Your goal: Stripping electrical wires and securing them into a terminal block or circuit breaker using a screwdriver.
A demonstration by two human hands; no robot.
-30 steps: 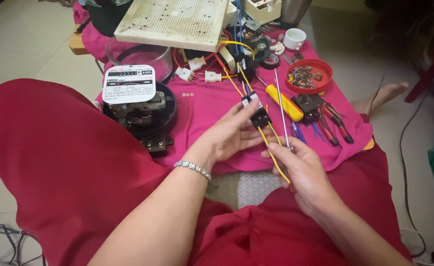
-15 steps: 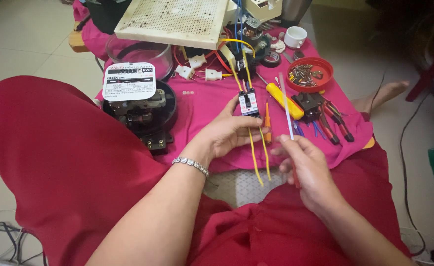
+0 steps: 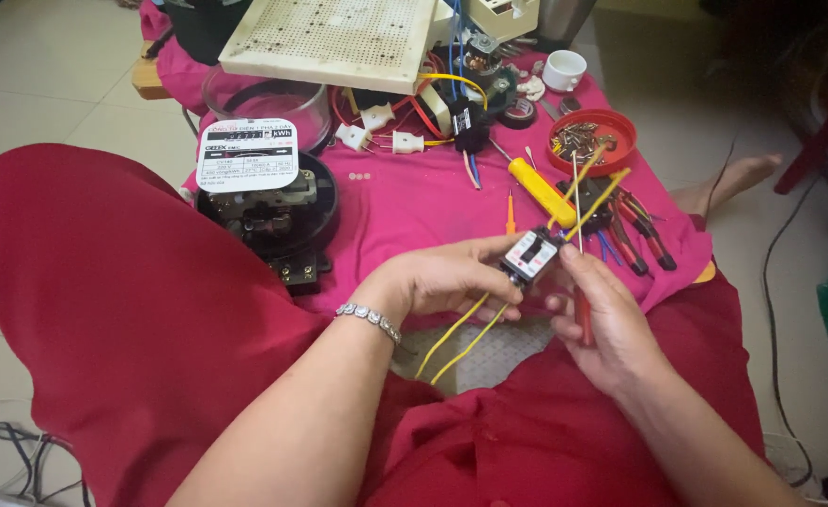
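While a small black switch box [image 3: 530, 256] with yellow wires [image 3: 461, 340] is gripped between the fingers of the left hand [image 3: 442, 280] above the pink cloth [image 3: 414, 202], a red-handled screwdriver [image 3: 582, 310] is clasped in the right hand [image 3: 602, 319], touching the box's edge. An electricity meter [image 3: 262, 192] lies well left.

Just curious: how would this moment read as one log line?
left hand: holds small black breaker | right hand: red-handled screwdriver | thin yellow wires attached

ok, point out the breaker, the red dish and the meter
breaker [image 3: 532, 255], head view, white front face
red dish [image 3: 622, 125], head view, right rim
meter [image 3: 313, 192], head view, black round housing
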